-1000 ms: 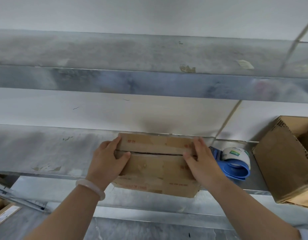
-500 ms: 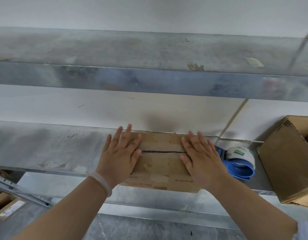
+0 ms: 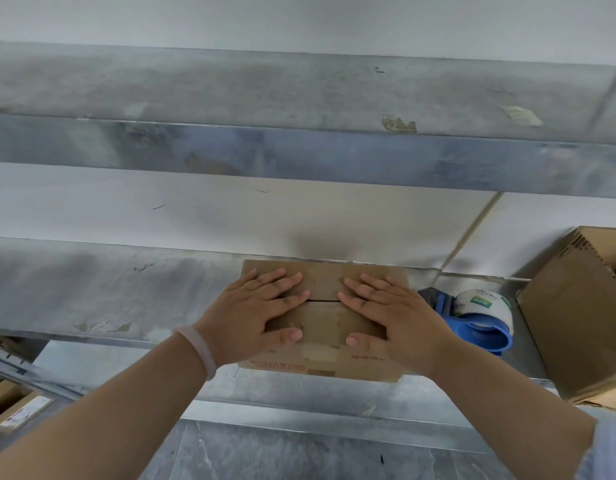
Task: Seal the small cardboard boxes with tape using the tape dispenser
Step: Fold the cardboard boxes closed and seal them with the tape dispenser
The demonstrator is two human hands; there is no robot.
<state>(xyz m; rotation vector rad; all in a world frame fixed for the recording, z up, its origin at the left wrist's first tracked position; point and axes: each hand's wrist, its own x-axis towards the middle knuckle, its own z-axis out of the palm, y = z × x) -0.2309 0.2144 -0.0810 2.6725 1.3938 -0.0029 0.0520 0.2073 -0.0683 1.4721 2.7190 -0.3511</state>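
Left hand (image 3: 254, 306) flat, fingers straight and spread, palm pressing the top flaps of the small box (image 3: 322, 282), gripping nothing; pale bracelet (image 3: 199, 355) at that wrist. Right hand (image 3: 393, 310) likewise flat on the box's right half. Flap seam visible between the fingertips. Box sits on the metal bench (image 3: 109, 292). Blue tape dispenser (image 3: 479, 317) just right of the box; bigger carton (image 3: 576, 323) farther right.

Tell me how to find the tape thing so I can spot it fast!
Look along the long grey metal shelf to the small cardboard box under the left hand and right hand. Just right of it, before the big open carton, sits the tape dispenser. It is the only blue thing there, holding a white roll of tape.
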